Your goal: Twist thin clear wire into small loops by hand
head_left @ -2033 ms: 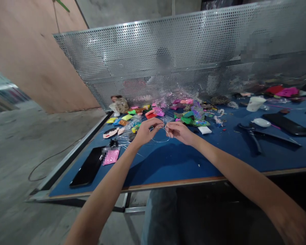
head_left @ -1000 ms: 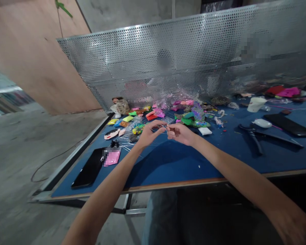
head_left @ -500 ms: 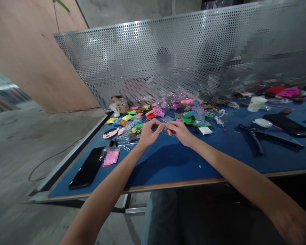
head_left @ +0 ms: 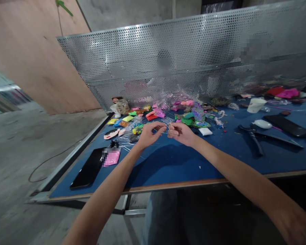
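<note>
My left hand (head_left: 151,134) and my right hand (head_left: 180,133) are raised over the middle of the blue table (head_left: 165,166), fingertips almost meeting. The fingers of both hands are bent into pinches. Whatever they hold is too fine to make out; a faint thin line shows near the fingertips. To the left of my left hand, several thin shiny wires (head_left: 126,145) fan out on the tabletop. A yellow and green lump (head_left: 138,129) lies just behind that hand. Behind my right hand sits a green clay-like heap (head_left: 188,119), with a white packet (head_left: 205,131) to its right.
A black phone (head_left: 88,168) and a pink packet (head_left: 111,158) lie at left. Dark-handled pliers or shears (head_left: 253,141), a black case (head_left: 285,125) and a white cup (head_left: 256,105) are at right. A perforated metal screen (head_left: 142,54) stands along the back.
The fingertips of my two hands have moved slightly apart, and the right hand's fingers have curled and turned a little. The view has shifted slightly; the things on the table stay put.
</note>
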A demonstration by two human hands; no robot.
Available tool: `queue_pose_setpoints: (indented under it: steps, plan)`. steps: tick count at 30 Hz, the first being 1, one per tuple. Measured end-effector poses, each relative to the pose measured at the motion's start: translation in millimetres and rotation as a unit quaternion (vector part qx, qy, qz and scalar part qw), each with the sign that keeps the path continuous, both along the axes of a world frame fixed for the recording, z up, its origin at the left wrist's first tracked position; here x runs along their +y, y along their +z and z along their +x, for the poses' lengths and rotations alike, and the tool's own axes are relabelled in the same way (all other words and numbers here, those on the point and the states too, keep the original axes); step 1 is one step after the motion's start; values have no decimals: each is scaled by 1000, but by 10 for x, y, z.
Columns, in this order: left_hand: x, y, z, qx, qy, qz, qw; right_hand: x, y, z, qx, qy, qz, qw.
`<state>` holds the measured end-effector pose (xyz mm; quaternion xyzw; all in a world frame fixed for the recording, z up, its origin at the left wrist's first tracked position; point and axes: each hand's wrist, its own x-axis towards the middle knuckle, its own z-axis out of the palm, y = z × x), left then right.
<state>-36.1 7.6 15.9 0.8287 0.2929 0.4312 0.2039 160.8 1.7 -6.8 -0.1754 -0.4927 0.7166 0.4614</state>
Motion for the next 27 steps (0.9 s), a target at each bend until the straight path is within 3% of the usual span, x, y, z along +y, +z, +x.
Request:
queue_pose_setpoints:
  steps: [3, 6, 9, 12, 14, 16, 19, 21, 25, 27]
  plan:
    - [-31, 38, -3, 0, 41, 66, 997, -5, 17, 19, 45, 84, -68, 993]
    - [-62, 97, -13, 26, 11, 73, 997, -10, 25, 38, 51, 107, -86, 989]
    - [-57, 149, -46, 43, -25, 69, 996, -11, 17, 51, 11, 94, -63, 993]
    - [5, 173, -115, 49, 21, 66, 996, -23, 8, 60, -89, 7, 33, 996]
    - [59, 181, -170, 42, 76, 56, 995, -37, 12, 71, -185, -100, 146, 967]
    - [99, 190, -214, 30, 108, 34, 993, -46, 23, 91, -275, -195, 264, 904]
    - [104, 207, -231, 30, 121, 15, 992, -38, 37, 130, -355, -252, 365, 823]
    - [83, 206, -209, 55, 105, 21, 993, -23, 37, 154, -381, -238, 381, 808]
    - [66, 150, -144, 127, 33, 32, 991, -2, 24, 182, -403, -197, 387, 806]
    - [83, 103, -125, 146, 27, 32, 988, 4, 19, 189, -405, -191, 393, 803]
